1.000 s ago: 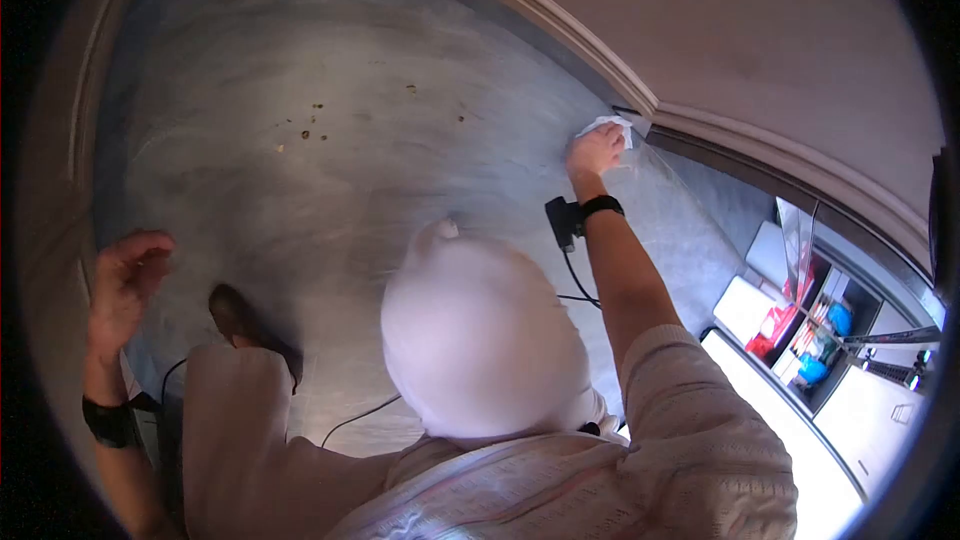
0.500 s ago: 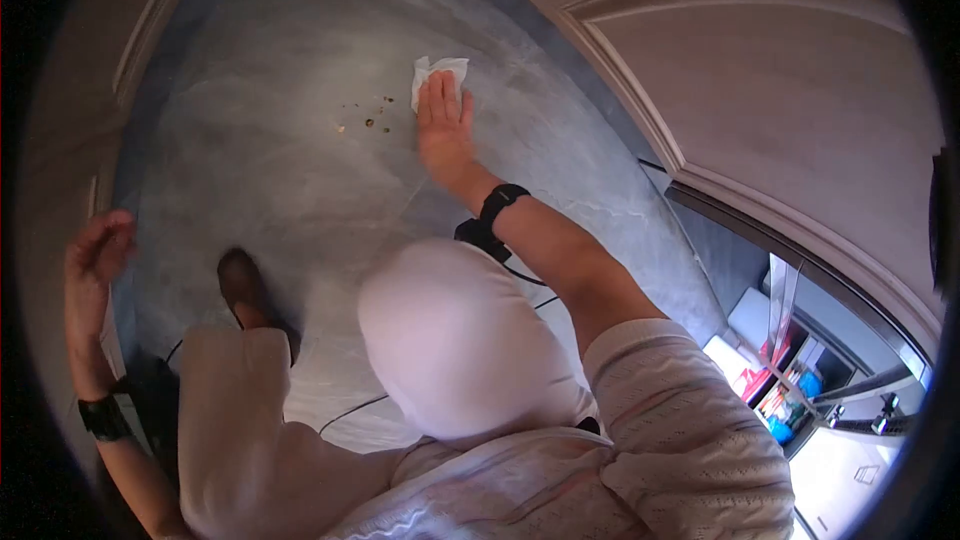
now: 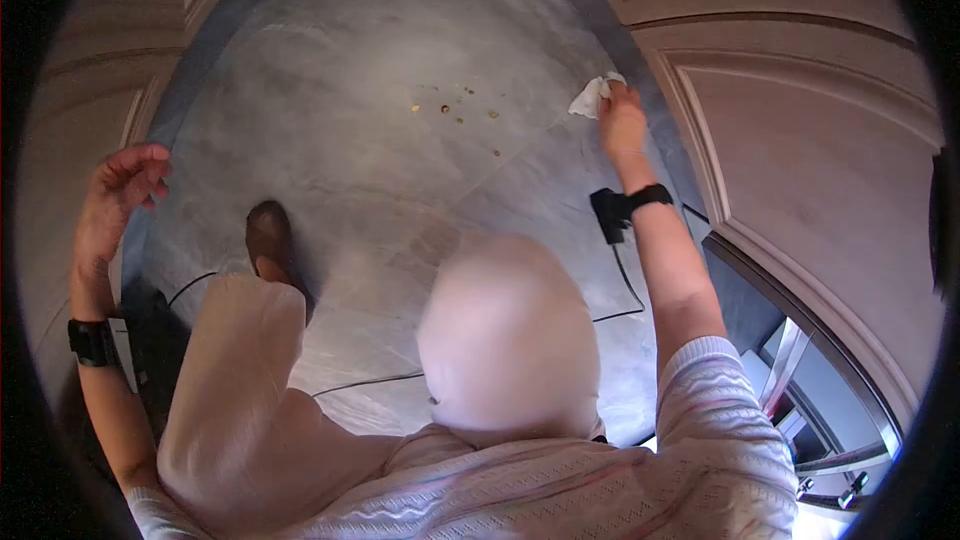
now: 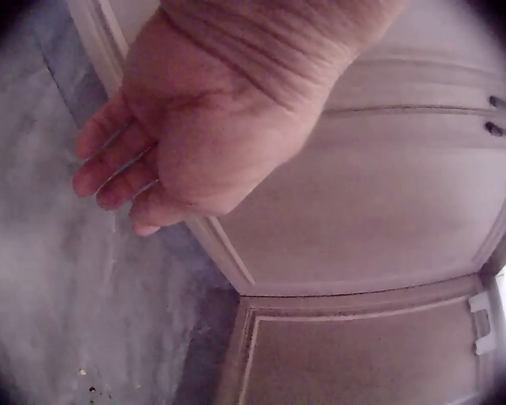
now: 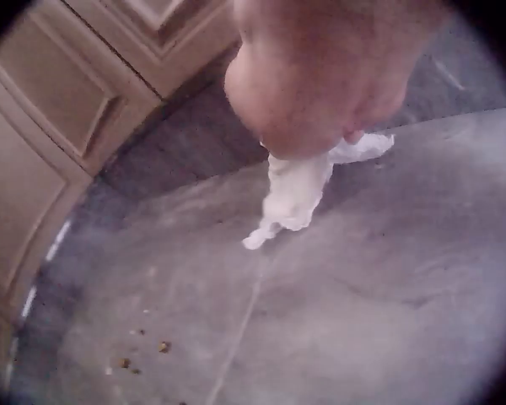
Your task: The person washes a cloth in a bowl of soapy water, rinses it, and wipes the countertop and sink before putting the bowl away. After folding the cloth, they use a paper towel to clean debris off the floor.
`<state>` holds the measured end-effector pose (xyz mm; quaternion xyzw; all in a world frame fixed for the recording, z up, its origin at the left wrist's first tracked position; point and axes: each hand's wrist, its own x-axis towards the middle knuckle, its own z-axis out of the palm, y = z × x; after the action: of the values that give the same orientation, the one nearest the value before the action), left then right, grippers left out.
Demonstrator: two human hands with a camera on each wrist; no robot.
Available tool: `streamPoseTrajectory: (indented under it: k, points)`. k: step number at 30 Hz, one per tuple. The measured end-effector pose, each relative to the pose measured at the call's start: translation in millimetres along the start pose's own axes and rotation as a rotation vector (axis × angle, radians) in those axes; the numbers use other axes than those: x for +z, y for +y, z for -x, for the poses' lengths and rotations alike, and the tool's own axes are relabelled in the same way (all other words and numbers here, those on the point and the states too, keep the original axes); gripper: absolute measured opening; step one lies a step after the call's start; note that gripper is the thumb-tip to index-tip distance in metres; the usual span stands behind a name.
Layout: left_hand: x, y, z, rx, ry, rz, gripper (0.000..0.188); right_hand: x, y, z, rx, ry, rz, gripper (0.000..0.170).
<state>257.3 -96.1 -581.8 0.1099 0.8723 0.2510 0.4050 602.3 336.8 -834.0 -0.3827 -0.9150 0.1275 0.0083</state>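
In the head view my right hand (image 3: 624, 128) grips a crumpled white tissue (image 3: 590, 98) near the foot of the right-hand cabinets. The right wrist view shows the tissue (image 5: 297, 194) hanging from under the curled hand (image 5: 312, 101), close over the floor. Several small brown and yellowish crumbs (image 3: 445, 109) lie scattered on the grey floor, left of the tissue. My left hand (image 3: 118, 190) is off to the left by the other cabinets, fingers loosely bent, with nothing in it. Its palm (image 4: 211, 126) shows plainly in the left wrist view.
Panelled cabinet doors (image 3: 790, 130) line the right side, and more cabinets (image 3: 120, 70) stand on the left. A brown shoe (image 3: 270, 235) rests on the floor (image 3: 350, 150) near my raised knee (image 3: 510, 340). Black cable (image 3: 370, 381) runs across the floor behind the knee.
My right hand first moved left with the tissue, pressing it flat beside the crumbs, then came back right to the cabinet foot, now bunching it. The head view has shifted; the left hand stays empty.
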Motion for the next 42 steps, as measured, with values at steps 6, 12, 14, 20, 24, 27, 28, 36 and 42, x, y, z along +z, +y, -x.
streamPoseTrajectory:
  k: [6, 12, 14, 20, 24, 27, 28, 36, 42]
  points:
    - [-6, -3, -4, -0.012, 0.005, 0.028, 0.024, 46, -140, 44, -0.333, -0.162, -0.185, 0.026]
    - [-22, -30, 15, -0.003, 0.031, 0.152, 0.024, 8, -73, -40, -0.068, -0.023, -0.311, 0.027]
    - [-19, -42, 18, -0.04, 0.042, 0.159, 0.024, 7, -79, -74, -0.145, 0.096, -0.084, 0.028]
    - [-16, -48, 29, -0.095, 0.057, 0.197, 0.023, 74, -146, -28, -0.523, 0.077, -0.2, 0.03]
    - [-29, -35, 33, -0.099, 0.069, 0.241, 0.022, 48, -161, -12, -0.552, -0.092, -0.357, 0.031]
    - [-33, -52, 40, -0.117, 0.057, 0.282, 0.025, 18, -144, -75, -0.321, 0.043, -0.452, 0.031]
    - [-33, -61, 41, -0.136, 0.053, 0.283, 0.026, 5, -142, -99, -0.315, 0.131, -0.311, 0.026]
    - [-32, -96, 47, -0.224, 0.061, 0.332, 0.027, 62, -194, -172, -0.277, 0.187, -0.021, 0.045]
    - [-34, -94, 44, -0.259, 0.067, 0.304, 0.022, 61, -203, -203, -0.306, 0.025, 0.072, 0.052]
